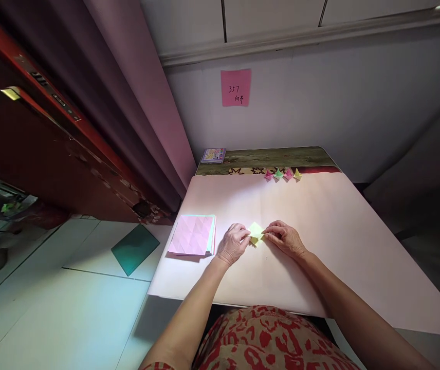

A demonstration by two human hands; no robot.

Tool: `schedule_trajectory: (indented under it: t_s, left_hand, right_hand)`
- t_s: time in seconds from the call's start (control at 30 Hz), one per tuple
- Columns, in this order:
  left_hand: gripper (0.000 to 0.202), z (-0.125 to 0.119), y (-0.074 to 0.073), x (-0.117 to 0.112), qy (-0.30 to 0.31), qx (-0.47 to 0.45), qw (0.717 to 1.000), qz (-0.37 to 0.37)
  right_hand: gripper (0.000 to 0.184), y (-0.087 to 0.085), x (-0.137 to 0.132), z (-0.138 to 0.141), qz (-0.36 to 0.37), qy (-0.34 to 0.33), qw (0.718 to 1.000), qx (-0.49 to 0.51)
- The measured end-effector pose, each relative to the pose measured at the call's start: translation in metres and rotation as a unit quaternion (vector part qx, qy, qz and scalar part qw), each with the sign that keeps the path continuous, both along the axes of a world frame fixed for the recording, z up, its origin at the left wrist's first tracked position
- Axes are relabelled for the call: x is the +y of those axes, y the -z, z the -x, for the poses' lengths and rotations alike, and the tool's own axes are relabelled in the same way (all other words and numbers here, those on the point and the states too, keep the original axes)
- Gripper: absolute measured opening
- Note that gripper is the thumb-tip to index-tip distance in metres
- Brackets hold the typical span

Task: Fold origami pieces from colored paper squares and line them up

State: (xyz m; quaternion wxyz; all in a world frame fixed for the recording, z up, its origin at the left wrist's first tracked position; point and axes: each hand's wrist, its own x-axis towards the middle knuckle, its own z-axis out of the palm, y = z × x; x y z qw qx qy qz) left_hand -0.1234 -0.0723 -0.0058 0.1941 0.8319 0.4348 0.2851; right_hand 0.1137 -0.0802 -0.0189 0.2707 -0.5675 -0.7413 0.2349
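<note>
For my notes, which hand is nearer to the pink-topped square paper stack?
Left. The left hand is just right of the stack; the right hand is farther right, beyond the folded yellow paper.

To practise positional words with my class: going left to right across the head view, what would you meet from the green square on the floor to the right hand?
Green square → paper stack → left hand → yellow folded paper → right hand
</note>
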Motion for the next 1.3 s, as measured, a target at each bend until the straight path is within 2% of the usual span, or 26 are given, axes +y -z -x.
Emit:
schedule_trajectory:
  t_s: [0.43, 0.57, 0.67, 0.77, 0.87, 0.97, 1.13, 1.3]
  left_hand:
    - [0.013, -0.020, 0.011, 0.006, -0.163, 0.027, 0.986, 0.014]
    - [0.013, -0.024, 0.011, 0.006, -0.187, 0.053, 0.981, -0.001]
    - [0.005, -0.023, 0.012, 0.005, -0.192, 0.059, 0.979, -0.017]
    - [0.012, -0.023, 0.013, 0.003, -0.169, 0.065, 0.982, -0.047]
    - [0.019, -0.025, 0.012, -0.001, -0.089, 0.104, 0.987, -0.084]
    - [0.034, -0.027, 0.011, -0.009, -0.015, 0.144, 0.985, -0.092]
    - [0.036, -0.028, 0.007, -0.023, -0.007, 0.177, 0.981, -0.083]
    - [0.037, -0.027, 0.004, -0.028, -0.002, 0.180, 0.979, -0.093]
  right_hand:
    - [0.029, 0.001, 0.000, 0.023, -0.012, 0.121, 0.992, -0.030]
    - [0.031, -0.002, -0.001, 0.035, 0.006, 0.167, 0.985, -0.051]
    - [0.031, -0.001, -0.002, 0.042, 0.009, 0.199, 0.977, -0.076]
    - [0.029, 0.001, -0.003, 0.047, -0.002, 0.227, 0.970, -0.085]
    - [0.028, 0.003, -0.004, 0.051, -0.023, 0.229, 0.969, -0.090]
    - [0.018, 0.003, -0.006, 0.052, -0.057, 0.204, 0.973, -0.097]
    - [0.020, 0.005, -0.006, 0.052, -0.069, 0.154, 0.983, -0.079]
    - [0.022, 0.009, -0.006, 0.047, -0.059, 0.158, 0.985, -0.022]
